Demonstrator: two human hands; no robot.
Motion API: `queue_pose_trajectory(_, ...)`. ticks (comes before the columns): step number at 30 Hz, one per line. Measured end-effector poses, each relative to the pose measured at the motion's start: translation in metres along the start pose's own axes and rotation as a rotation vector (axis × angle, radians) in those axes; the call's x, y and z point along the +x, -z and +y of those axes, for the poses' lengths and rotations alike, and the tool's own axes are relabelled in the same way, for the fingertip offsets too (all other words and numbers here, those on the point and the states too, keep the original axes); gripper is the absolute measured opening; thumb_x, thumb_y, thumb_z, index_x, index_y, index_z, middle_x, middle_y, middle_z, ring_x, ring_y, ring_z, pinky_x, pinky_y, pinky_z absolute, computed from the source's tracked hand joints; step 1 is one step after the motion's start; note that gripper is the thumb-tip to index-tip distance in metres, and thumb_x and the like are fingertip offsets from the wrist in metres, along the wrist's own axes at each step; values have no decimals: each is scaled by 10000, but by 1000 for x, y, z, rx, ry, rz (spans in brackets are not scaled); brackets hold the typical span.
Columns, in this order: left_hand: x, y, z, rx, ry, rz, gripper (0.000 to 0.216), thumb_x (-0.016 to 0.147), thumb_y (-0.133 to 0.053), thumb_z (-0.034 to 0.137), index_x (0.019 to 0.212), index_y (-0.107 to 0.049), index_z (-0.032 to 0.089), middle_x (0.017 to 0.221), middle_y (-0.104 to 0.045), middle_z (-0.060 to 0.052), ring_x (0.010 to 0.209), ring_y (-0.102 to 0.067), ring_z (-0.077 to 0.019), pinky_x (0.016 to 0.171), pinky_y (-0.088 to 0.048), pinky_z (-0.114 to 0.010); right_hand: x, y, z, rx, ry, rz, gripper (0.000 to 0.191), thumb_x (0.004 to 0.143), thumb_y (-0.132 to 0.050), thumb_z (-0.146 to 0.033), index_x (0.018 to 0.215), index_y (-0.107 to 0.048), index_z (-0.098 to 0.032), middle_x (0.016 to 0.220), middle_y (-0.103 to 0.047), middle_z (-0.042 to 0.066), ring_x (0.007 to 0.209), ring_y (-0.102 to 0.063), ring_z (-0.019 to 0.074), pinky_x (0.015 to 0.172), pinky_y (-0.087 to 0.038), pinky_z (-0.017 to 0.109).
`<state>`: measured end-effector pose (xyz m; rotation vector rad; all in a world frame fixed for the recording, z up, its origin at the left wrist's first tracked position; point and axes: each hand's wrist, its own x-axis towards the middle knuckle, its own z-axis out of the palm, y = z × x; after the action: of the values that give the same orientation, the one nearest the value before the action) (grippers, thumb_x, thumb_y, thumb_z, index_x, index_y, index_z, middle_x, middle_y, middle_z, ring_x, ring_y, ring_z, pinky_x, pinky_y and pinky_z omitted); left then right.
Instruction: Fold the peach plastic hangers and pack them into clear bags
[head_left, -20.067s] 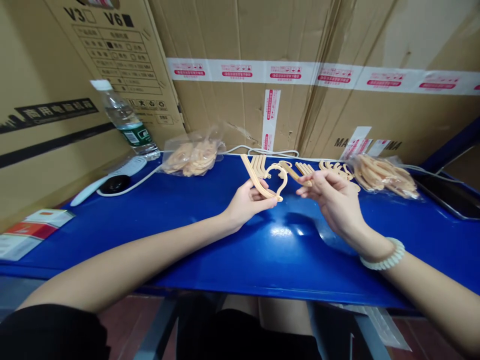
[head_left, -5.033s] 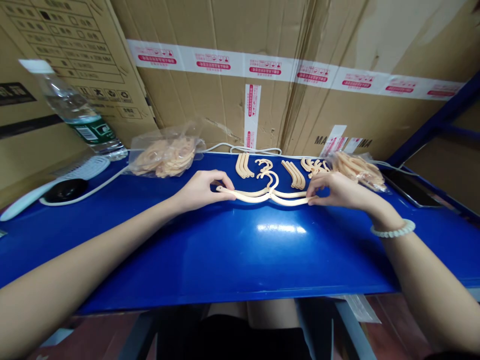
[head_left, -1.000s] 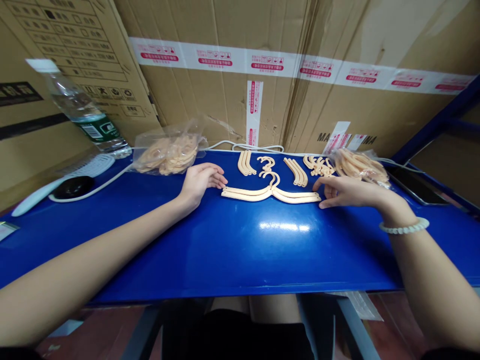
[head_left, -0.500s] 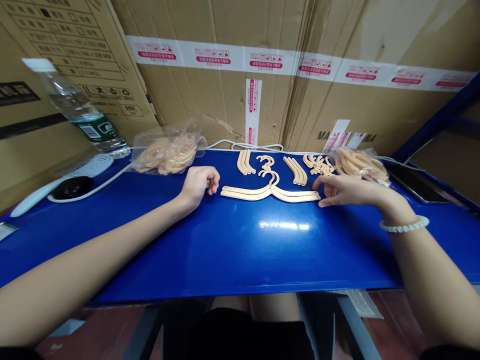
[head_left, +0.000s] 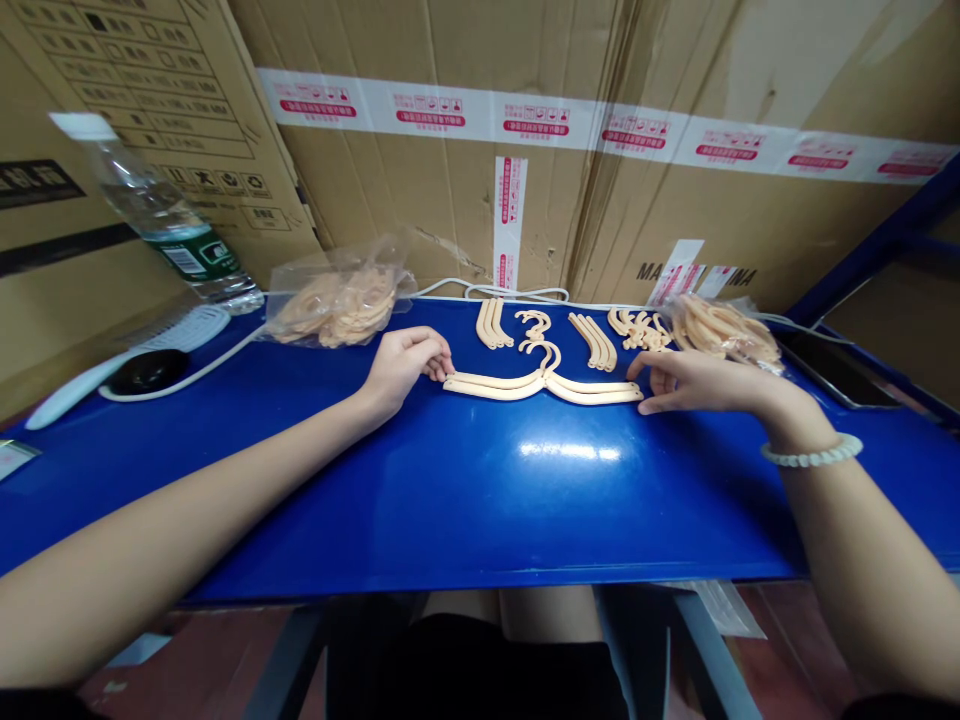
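Two peach-coloured toy-sized clothes hangers [head_left: 495,384] lie one against the other on the blue table, their hooks [head_left: 553,355] pointing away from me. My left hand [head_left: 405,372] is closed, its fingertips at the left end of the hanger arms. At the right end is my right hand [head_left: 686,380], wearing a pale bead bracelet [head_left: 814,458]; its thumb and forefinger are spread on either side of the arm tips. Behind the hangers are loose arm pieces [head_left: 495,325], a few hook pieces [head_left: 534,322], more arm pieces [head_left: 592,340] and a heap of small parts [head_left: 637,328].
Clear bags of similar pieces lie at left [head_left: 337,308] and right [head_left: 724,330]. A water bottle [head_left: 180,240], a light-blue brush [head_left: 135,365] and a black oval object [head_left: 148,372] are at far left. A phone-like dark slab [head_left: 840,375] lies right. Cardboard [head_left: 420,200] stands behind.
My left hand has moved right, its fingers coming to the left end of the hangers. My right hand and the hangers stay about where they were.
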<state>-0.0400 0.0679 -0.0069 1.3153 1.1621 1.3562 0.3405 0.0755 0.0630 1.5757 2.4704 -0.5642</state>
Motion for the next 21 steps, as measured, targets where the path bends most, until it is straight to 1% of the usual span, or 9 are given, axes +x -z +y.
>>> queue_pose_trajectory(6, -2, -2, 1, 44, -30, -12, 66, 636, -600, 209, 619, -632, 154, 586, -701, -52, 470, -603, -131, 506, -452, -233, 0, 0, 0, 2, 5, 9, 548, 763, -646, -628, 1118, -622, -211, 770, -647, 37, 695, -597, 212, 629, -422, 318)
queue_pose_trajectory(15, 1, 0, -6, 41, -77, 15, 91, 592, -558, 187, 564, -638, 154, 534, -681, -41, 458, -592, -127, 499, -457, -224, -1, 0, -3, 14, -12, -1, 561, 747, -635, -601, 1122, -602, -186, 782, -638, 49, 703, -601, 221, 638, -434, 330)
queue_pose_trajectory(17, 1, 0, -6, 27, -77, 26, 99, 593, -567, 183, 585, -660, 149, 567, -701, -43, 463, -597, -123, 500, -461, -223, -1, 0, -2, 13, -16, -1, 566, 743, -638, -601, 1125, -600, -185, 788, -641, 52, 708, -603, 225, 642, -436, 333)
queue_pose_trajectory(21, 1, -1, -5, -3, -37, 52, 136, 613, -621, 179, 697, -718, 133, 667, -750, -58, 473, -618, -122, 503, -472, -226, -1, 0, -2, 9, -16, -8, 573, 742, -636, -605, 1129, -598, -184, 795, -646, 55, 716, -609, 230, 645, -439, 338)
